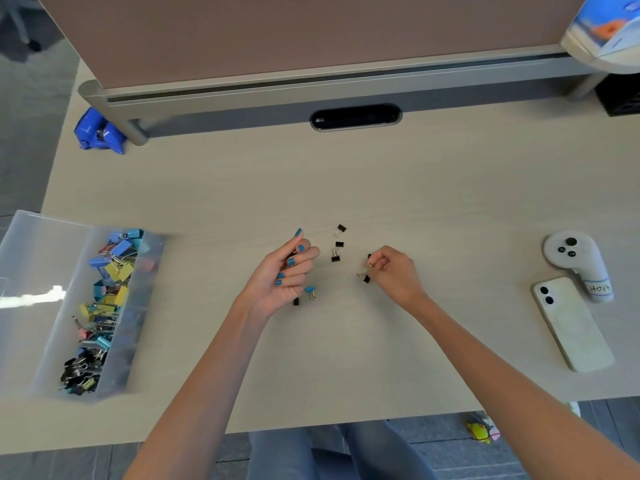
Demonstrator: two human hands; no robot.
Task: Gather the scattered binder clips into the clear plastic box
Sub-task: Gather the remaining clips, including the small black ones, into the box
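Note:
A clear plastic box (41,258) at the desk's left edge holds several coloured and black binder clips (104,299). Small black clips (337,251) lie loose in the desk's middle, one (340,229) a little further back. A blue clip (310,291) and a black one (296,301) lie beside my left hand (287,275), which is palm up with curled fingers; something dark shows between them, but what it holds is unclear. My right hand (393,273) pinches a small black clip (370,257), and another black clip (364,277) lies just below its fingers.
A white phone (571,323) and a grey controller (575,261) lie at the right of the desk. A blue tape dispenser (98,133) sits at the back left by the partition's base. A cable slot (355,117) is at the back centre.

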